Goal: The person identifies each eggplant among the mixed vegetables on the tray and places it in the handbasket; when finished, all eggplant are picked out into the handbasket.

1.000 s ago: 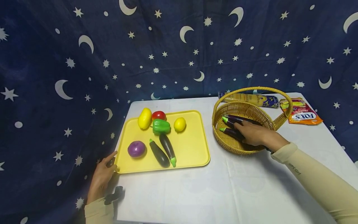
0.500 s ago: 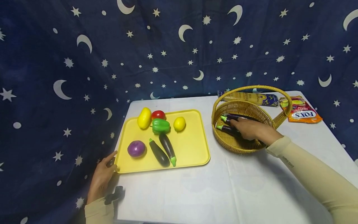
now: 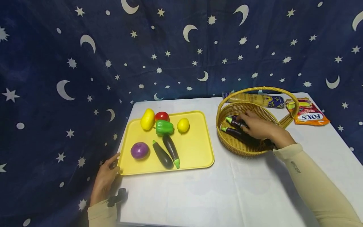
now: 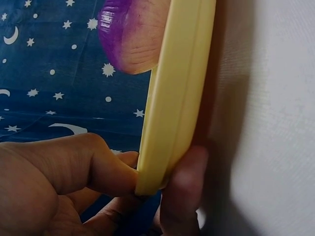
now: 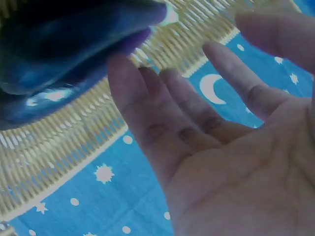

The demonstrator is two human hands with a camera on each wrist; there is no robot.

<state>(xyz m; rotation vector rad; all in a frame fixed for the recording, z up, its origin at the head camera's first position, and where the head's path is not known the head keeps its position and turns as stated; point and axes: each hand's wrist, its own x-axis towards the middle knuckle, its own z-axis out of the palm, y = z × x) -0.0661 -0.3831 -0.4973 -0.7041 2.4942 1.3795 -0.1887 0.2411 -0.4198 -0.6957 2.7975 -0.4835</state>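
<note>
At the near left corner of the yellow tray (image 3: 198, 142), my left hand (image 3: 103, 179) pinches the rim between thumb and fingers, as the left wrist view confirms. My right hand (image 3: 259, 126) is inside the wicker basket (image 3: 231, 147), over several dark eggplants (image 3: 236, 133) with green stem ends. Seen from the right wrist, the fingers (image 5: 130, 86) are spread and loosely bent, with fingertips close to the glossy eggplants (image 5: 74, 54) and nothing in the palm. The hand hides the right ends of some of the eggplants.
On the tray lie a yellow mango (image 3: 147, 119), red tomato (image 3: 162, 116), green bell pepper (image 3: 164, 127), lemon (image 3: 183, 125), round purple vegetable (image 3: 139, 150) and two eggplants (image 3: 162, 154). Behind the arched basket handle (image 3: 262, 88) are a pasta packet (image 3: 256, 99) and a FOX'S bag (image 3: 309, 115).
Inside the basket, my right hand has shifted left, then back toward the rear, exposing more of the front eggplant. My left hand stays on the tray corner.
</note>
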